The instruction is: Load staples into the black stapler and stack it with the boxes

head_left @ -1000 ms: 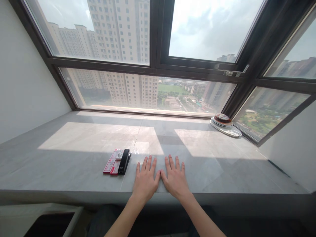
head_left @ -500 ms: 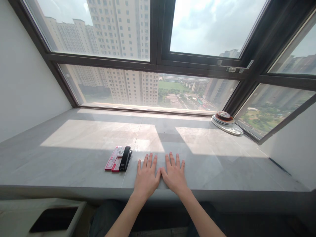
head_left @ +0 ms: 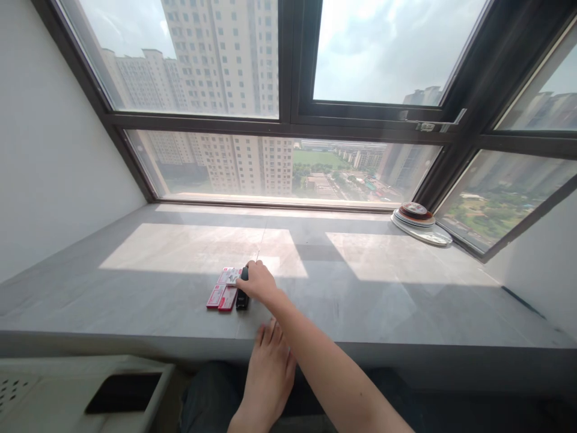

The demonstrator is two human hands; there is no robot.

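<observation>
My right hand [head_left: 258, 281] reaches across to the left, its fingers closed round the upper part of a black stapler [head_left: 242, 300] that lies on the grey stone sill [head_left: 383, 313]. Several small red-and-white boxes, which look like staple boxes [head_left: 222, 296], sit flat against the stapler's left side. Nearer to me, at the sill's front edge, my left hand [head_left: 269, 361] rests with its fingers stretched forward and holds nothing. My right forearm passes over it and hides part of its fingers.
Stacked plates [head_left: 419, 224] stand at the back right corner by the window [head_left: 288, 123]. A thin dark strip [head_left: 523, 300] lies along the right wall. Below the sill at left is a pale plastic container [head_left: 58, 385] with a dark opening.
My right hand has left its flat place on the sill and crossed left onto the stapler. My left hand has drawn back towards the front edge. The view has shifted slightly.
</observation>
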